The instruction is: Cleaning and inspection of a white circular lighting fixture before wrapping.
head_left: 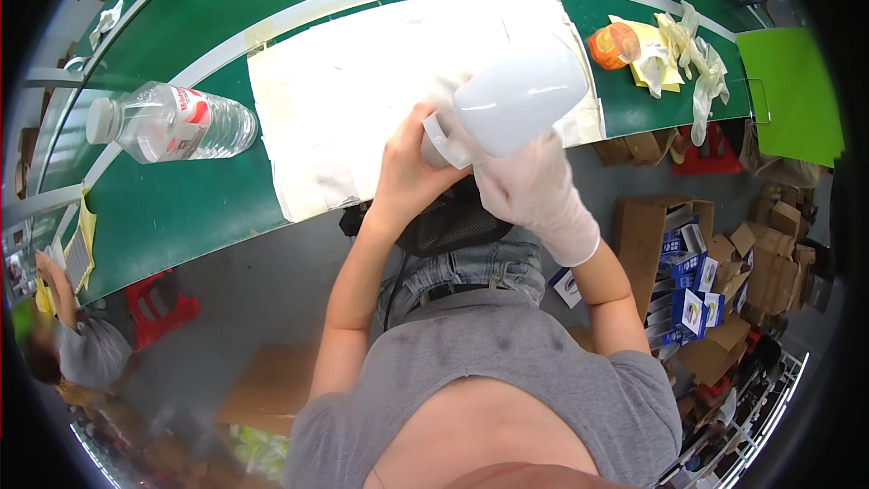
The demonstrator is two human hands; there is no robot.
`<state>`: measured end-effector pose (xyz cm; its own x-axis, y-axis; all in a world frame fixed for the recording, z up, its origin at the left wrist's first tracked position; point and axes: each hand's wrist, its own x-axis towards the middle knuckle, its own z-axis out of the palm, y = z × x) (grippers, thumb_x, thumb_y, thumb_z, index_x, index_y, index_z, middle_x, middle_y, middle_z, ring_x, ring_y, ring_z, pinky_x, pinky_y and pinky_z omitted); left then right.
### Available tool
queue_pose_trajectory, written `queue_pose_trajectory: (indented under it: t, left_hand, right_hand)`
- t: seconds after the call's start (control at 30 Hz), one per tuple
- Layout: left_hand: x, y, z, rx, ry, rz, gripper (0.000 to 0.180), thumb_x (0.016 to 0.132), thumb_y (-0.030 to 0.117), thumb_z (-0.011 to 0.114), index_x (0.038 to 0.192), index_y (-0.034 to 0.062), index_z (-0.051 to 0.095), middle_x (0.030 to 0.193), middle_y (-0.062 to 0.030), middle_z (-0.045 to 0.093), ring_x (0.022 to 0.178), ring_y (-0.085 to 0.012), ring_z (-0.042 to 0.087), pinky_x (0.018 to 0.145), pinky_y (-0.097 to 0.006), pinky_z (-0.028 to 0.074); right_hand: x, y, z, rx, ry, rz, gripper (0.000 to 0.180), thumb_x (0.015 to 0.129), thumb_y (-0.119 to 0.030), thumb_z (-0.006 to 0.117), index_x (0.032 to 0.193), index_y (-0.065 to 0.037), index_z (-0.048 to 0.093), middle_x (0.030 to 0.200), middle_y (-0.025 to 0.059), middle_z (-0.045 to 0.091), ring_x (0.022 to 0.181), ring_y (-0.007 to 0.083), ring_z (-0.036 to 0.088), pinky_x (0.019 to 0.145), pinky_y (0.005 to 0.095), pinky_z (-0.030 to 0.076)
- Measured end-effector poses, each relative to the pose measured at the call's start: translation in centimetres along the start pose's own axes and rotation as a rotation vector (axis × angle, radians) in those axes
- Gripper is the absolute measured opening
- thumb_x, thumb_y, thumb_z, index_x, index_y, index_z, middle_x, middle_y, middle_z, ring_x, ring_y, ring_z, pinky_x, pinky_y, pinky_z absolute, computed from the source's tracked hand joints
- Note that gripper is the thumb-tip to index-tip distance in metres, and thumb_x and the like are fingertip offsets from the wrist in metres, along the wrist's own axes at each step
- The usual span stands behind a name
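While I'm watching the head view, both hands are up in front of the chest working one white rounded shell point(520, 95), some kind of smooth plastic housing, held over the near edge of the white sheet point(362, 81) on the green table point(181, 208). The gloved right hand point(534, 186) is wrapped around its near side, fingers closed on it, carrying most of it. The bare left hand point(407, 163) pinches the left end, where a small white tab or label point(437, 138) sticks out. Can't tell if that tab is going on or coming off.

My read: this is a mid-step fiddle with that end piece, not a pick or a put-down. The next move needs the right hand holding the shell dead steady while the left does the fine finger work, because the surface looks slick and glossy.

Counts, as far as I can see:
- 1 white shell, in hand
- 1 clear water bottle point(172, 122), lying on its side, left on the table
- 1 orange round thing point(614, 43), far right, on yellow paper
- a heap of pale gloves point(701, 68) just right of it, can't count them
- 1 bright green board point(789, 91) at the right end
- lots of cardboard boxes point(715, 263) on the floor to the right
- 1 other person point(81, 344) low on the left
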<state>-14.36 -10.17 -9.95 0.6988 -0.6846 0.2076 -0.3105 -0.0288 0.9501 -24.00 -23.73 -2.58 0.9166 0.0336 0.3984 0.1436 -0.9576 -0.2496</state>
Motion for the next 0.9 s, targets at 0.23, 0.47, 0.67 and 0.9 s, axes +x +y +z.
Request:
queue_pose_trajectory:
  t: [0.23,0.47,0.67,0.9]
  left_hand:
    - [0.2,0.0,0.9,-0.049,0.061,-0.073,0.066,0.067,0.011,0.083,0.125,0.0065,0.053,0.108,-0.0153,0.065,0.102,-0.0322,0.065,0.085,-0.039,0.051]
    - [0.4,0.2,0.8,-0.028,0.063,0.000,0.072,0.065,0.007,0.084,0.129,0.0063,0.049,0.110,-0.0156,0.065,0.106,-0.0303,0.064,0.088,-0.038,0.052]
    - [1.0,-0.6,0.6,-0.198,0.125,-0.013,0.083,0.069,0.004,0.079,0.139,0.0069,0.035,0.120,-0.0154,0.060,0.112,-0.0259,0.061,0.094,-0.036,0.049]
    - [0.9,-1.3,0.5,-0.368,0.162,-0.133,0.066,0.077,0.004,0.074,0.129,0.0019,0.034,0.123,-0.0134,0.051,0.118,-0.0199,0.053,0.100,-0.034,0.044]
  right_hand:
    - [0.4,-1.3,0.6,-0.096,0.045,-0.049,0.025,0.073,-0.016,0.060,0.094,-0.003,0.065,0.082,0.0150,0.060,0.070,0.0315,0.059,0.066,0.0431,0.050]
    - [-0.6,2.8,0.9,-0.351,0.108,-0.048,0.037,0.074,-0.019,0.061,0.108,-0.004,0.064,0.105,0.0158,0.061,0.097,0.0373,0.059,0.092,0.0503,0.046]
    - [1.1,4.0,2.2,-0.101,-0.027,-0.235,0.050,0.082,-0.019,0.058,0.130,-0.006,0.056,0.147,0.0150,0.043,0.136,0.0318,0.043,0.108,0.0441,0.039]
    - [2.7,4.2,3.8,0.132,0.010,-0.068,0.051,0.083,-0.015,0.058,0.133,-0.006,0.054,0.149,0.0152,0.041,0.139,0.0315,0.039,0.111,0.0424,0.036]
